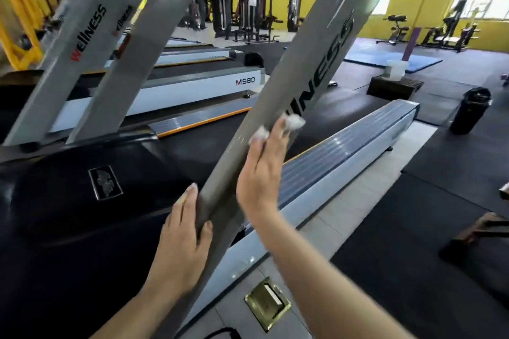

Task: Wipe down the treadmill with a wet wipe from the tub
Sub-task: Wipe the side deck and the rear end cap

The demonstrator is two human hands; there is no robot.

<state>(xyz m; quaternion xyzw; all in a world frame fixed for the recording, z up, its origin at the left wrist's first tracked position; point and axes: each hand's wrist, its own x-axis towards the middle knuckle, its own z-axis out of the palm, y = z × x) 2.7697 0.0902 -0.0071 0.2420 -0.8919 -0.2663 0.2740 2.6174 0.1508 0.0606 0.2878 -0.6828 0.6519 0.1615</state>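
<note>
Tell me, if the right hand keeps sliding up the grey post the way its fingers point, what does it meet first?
Probably nothing solid: the right hand, pressing the wet wipe, points along the grey upright, which looks bare except for its black lettering.

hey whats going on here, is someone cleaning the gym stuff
Yes. A person is wiping a treadmill's slanted grey upright post. The right hand presses a white wet wipe flat against the post's outer side, just below the lettering. The left hand takes a grip on the post lower down, thumb on its front face. The wipe tub appears to sit on a low box across the floor, though it is too far away to be sure.
</note>
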